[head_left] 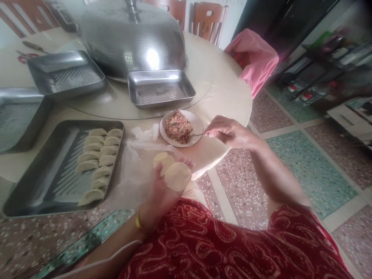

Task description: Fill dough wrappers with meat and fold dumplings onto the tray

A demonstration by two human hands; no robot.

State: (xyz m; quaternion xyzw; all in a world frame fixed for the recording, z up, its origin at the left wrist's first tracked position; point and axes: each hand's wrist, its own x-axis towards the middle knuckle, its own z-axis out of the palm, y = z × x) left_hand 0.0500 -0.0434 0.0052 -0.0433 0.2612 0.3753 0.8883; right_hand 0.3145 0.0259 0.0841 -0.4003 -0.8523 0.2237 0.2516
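Note:
My left hand [158,193] lies palm up near my lap and holds a round dumpling wrapper [178,176] on its fingers, with another wrapper [161,159] just behind it. My right hand [228,131] grips a spoon handle [197,135] whose tip rests in the minced meat filling [178,126] on a small white plate [197,123]. To the left stands a metal tray [52,174] that holds several folded dumplings [99,162] in two rows.
Three empty metal trays [161,89] [65,73] [17,116] and a large perforated metal dome cover [132,37] sit on the round table. Thin plastic sheet [133,170] lies by the dumpling tray. A pink cloth [254,58] drapes a chair. Tiled floor lies to the right.

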